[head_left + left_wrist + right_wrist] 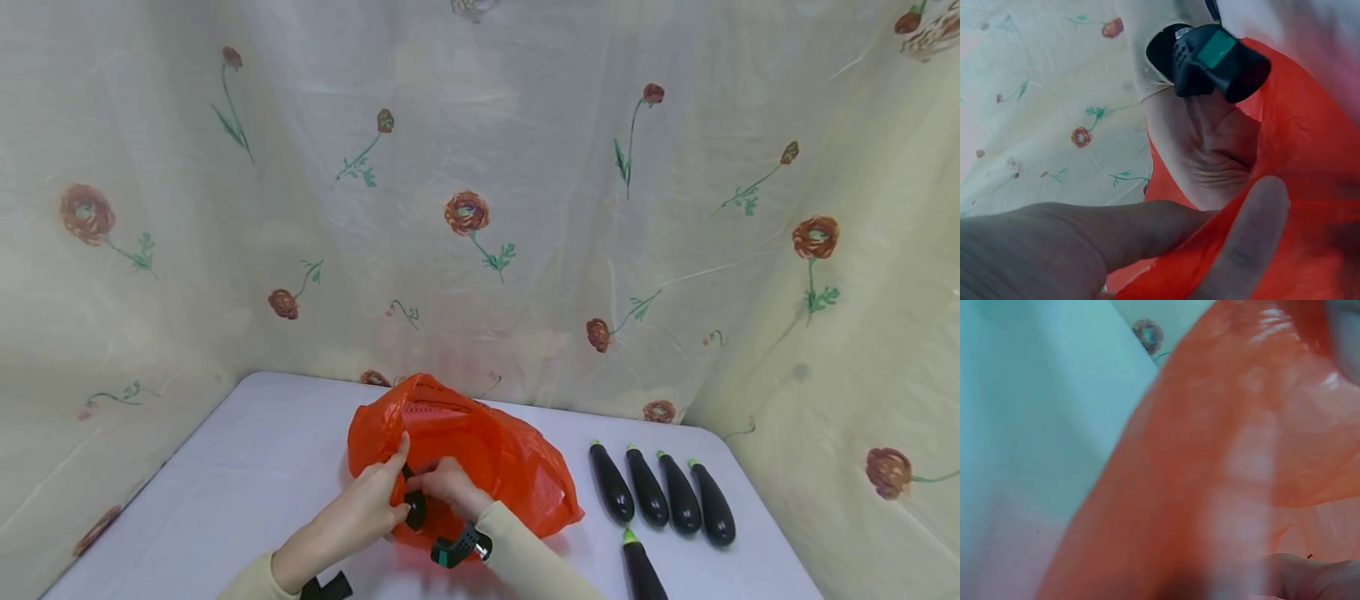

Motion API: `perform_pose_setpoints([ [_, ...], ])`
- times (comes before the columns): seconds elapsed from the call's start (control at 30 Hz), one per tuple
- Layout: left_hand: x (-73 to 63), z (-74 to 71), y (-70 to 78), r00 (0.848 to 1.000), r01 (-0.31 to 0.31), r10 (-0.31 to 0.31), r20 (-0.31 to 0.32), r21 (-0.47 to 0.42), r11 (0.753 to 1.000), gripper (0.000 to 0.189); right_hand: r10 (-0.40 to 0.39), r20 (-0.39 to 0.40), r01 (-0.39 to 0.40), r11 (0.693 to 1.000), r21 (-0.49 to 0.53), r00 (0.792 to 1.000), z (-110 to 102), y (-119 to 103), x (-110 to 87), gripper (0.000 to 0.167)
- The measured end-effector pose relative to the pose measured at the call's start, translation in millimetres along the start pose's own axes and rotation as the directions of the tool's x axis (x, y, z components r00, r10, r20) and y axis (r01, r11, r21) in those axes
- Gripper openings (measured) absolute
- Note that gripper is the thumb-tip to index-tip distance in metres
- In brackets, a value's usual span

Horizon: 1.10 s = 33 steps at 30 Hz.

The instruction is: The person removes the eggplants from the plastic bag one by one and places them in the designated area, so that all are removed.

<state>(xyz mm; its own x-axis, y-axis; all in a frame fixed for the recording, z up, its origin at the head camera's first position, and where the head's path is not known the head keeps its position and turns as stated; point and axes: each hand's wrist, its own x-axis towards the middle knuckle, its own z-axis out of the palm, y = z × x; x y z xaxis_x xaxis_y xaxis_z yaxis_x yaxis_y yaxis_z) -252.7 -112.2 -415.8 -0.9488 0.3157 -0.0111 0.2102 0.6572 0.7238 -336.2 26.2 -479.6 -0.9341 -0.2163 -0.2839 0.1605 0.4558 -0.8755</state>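
An orange-red plastic bag [525, 467] stands on the table with its mouth facing me. My left hand [367, 504] holds the bag's near left edge, forefinger pointing up; in the left wrist view the film runs between thumb [1147, 231] and finger [1244, 250]. My right hand [453, 487] reaches into the bag's mouth. Its fingers grip a dark, glossy eggplant [415, 510], partly covered by both hands. In the left wrist view, bag film hides the right fingers. Blurred orange film fills much of the right wrist view.
Several eggplants [682, 500] with green stem ends lie in a row to the right of the bag. Another eggplant [641, 571] lies nearer me, cut off by the frame. Behind the white table [262, 450] hangs a flowered curtain [525, 275].
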Motion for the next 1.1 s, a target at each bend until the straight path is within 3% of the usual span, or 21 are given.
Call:
perform_pose_setpoints([
  [0.57,1.5,0.6,0.1,1.000,0.000,0.000,-0.001,-0.004,1.000,0.090,0.036,0.023,-0.038,0.995,0.089,0.999,-9.8,0.3,-5.0,0.015],
  [0.8,0.5,2.3,-0.5,1.000,0.000,0.000,-0.006,-0.010,1.000,0.090,0.053,0.075,-0.066,0.981,0.180,0.996,-18.7,0.2,-3.3,0.022],
  [1.1,0.0,2.6,-0.9,1.000,0.020,-0.020,-0.004,-0.031,0.999,0.090,0.068,0.079,-0.087,0.962,0.259,0.995,-23.8,-0.4,-6.4,0.024],
])
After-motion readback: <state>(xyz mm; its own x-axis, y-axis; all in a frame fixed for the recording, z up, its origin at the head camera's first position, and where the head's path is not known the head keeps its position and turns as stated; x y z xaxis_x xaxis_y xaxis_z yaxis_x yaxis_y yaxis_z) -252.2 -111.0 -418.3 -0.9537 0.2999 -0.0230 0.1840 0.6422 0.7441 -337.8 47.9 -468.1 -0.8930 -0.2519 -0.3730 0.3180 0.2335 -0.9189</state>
